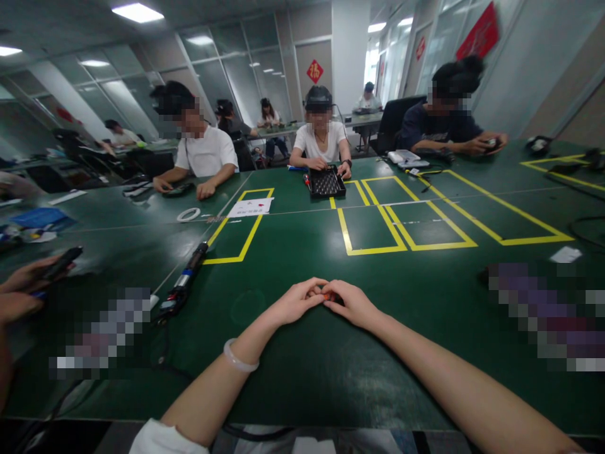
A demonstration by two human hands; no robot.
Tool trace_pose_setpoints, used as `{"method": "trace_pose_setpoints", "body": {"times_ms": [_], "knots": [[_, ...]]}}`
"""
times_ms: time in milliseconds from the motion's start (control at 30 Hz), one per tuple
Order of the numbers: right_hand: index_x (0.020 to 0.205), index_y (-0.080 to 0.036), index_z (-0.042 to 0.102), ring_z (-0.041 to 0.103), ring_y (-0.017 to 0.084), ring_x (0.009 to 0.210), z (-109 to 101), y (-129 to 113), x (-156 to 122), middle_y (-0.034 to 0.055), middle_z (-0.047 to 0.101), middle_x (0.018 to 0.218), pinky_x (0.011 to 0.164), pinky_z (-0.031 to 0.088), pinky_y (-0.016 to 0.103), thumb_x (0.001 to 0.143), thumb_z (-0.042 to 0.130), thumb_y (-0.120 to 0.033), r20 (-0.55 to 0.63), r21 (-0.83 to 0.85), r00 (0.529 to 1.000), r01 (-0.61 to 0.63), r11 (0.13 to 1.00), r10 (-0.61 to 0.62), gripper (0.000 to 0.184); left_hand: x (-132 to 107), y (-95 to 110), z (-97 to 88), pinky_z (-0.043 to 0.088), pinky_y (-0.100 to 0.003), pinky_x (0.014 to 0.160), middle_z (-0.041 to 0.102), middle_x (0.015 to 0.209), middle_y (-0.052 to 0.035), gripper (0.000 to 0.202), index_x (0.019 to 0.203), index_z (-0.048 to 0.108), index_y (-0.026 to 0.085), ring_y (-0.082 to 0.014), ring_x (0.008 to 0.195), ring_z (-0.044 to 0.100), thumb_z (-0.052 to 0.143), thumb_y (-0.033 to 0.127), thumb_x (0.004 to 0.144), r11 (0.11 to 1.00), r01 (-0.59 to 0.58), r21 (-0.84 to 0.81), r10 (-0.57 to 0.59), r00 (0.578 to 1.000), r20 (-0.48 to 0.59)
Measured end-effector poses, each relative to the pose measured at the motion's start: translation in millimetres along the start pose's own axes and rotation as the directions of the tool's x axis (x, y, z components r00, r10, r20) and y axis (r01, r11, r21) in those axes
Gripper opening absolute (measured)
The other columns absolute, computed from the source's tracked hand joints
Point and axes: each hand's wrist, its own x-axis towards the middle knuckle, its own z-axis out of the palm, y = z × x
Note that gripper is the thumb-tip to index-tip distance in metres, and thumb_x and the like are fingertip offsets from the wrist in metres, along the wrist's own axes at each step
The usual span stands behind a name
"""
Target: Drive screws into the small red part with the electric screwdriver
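Note:
My left hand [297, 301] and my right hand [352, 304] rest together on the green table [293, 252], fingertips meeting in the middle. Both are closed in a pinch round a small orange-red object [327, 295] that shows only as a speck between the fingers. A pale bangle [239, 358] sits on my left wrist. A blue and black electric screwdriver [185, 279] lies to the left of my left hand, apart from it.
Yellow tape rectangles [373, 227] mark the table ahead. A black tray [326, 183] lies before a person opposite; other people sit around. A white tape roll [188, 214] and paper [250, 207] lie far left. A co-worker's hand [28, 277] holds a dark tool at left.

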Motion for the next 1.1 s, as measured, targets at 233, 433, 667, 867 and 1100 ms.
{"method": "trace_pose_setpoints", "body": {"times_ms": [233, 433, 667, 867, 1100], "knots": [[0.093, -0.020, 0.057, 0.056, 0.015, 0.075, 1, 5, -1, 0.0008, 0.060, 0.084, 0.070, 0.045, 0.025, 0.086, 0.058, -0.018, -0.042, 0.027, 0.997, -0.061, 0.998, 0.063, 0.008, -2, 0, 4.5, 0.045, -0.025, 0.075, 0.062, 0.098, -0.0046, 0.032, 0.109, 0.057, 0.017, -0.0137, 0.086, 0.057, 0.060, 0.035, 0.083, 1.000, -0.018, -0.022, 0.016, 0.997, -0.070], [0.101, -0.021, 0.054, 0.057, 0.014, 0.075, 1, 6, -1, -0.0002, 0.062, 0.084, 0.070, 0.046, 0.025, 0.085, 0.059, -0.018, -0.043, 0.059, 0.995, -0.087, 0.994, 0.090, 0.017, -2, -3, 5.5, 0.046, -0.026, 0.076, 0.065, 0.097, -0.0051, 0.027, 0.107, 0.055, 0.017, -0.0145, 0.086, 0.061, 0.056, 0.033, 0.086, 1.000, -0.015, -0.019, 0.012, 0.993, -0.117], [0.092, -0.018, 0.058, 0.057, 0.013, 0.070, 0, 8, 1, 0.0004, 0.063, 0.079, 0.065, 0.043, 0.024, 0.091, 0.054, -0.024, -0.053, 0.134, 0.990, -0.123, 0.983, 0.131, 0.007, -3, -2, 7.0, 0.048, -0.029, 0.080, 0.068, 0.091, -0.0040, 0.033, 0.117, 0.049, 0.018, -0.0149, 0.083, 0.064, 0.050, 0.035, 0.090, 1.000, -0.025, 0.001, 0.025, 0.995, -0.095], [0.091, -0.018, 0.057, 0.056, 0.013, 0.066, -2, 9, 1, -0.0011, 0.061, 0.073, 0.061, 0.041, 0.023, 0.092, 0.053, -0.029, -0.058, 0.210, 0.983, -0.158, 0.965, 0.174, 0.012, -5, 5, 9.0, 0.047, -0.029, 0.083, 0.067, 0.098, -0.0037, 0.021, 0.102, 0.058, 0.021, -0.0163, 0.090, 0.063, 0.053, 0.035, 0.087, 0.975, -0.050, 0.217, 0.093, 0.977, -0.193], [0.097, -0.019, 0.055, 0.057, 0.013, 0.070, 0, 7, 1, -0.0005, 0.062, 0.079, 0.066, 0.045, 0.024, 0.087, 0.057, -0.023, -0.033, 0.282, 0.991, -0.113, 0.953, 0.127, 0.011, -5, 3, 7.8, 0.048, -0.027, 0.080, 0.069, 0.095, -0.0034, 0.024, 0.099, 0.061, 0.021, -0.0171, 0.090, 0.065, 0.050, 0.040, 0.090, 0.973, -0.016, 0.228, 0.062, 0.978, -0.197]]}}
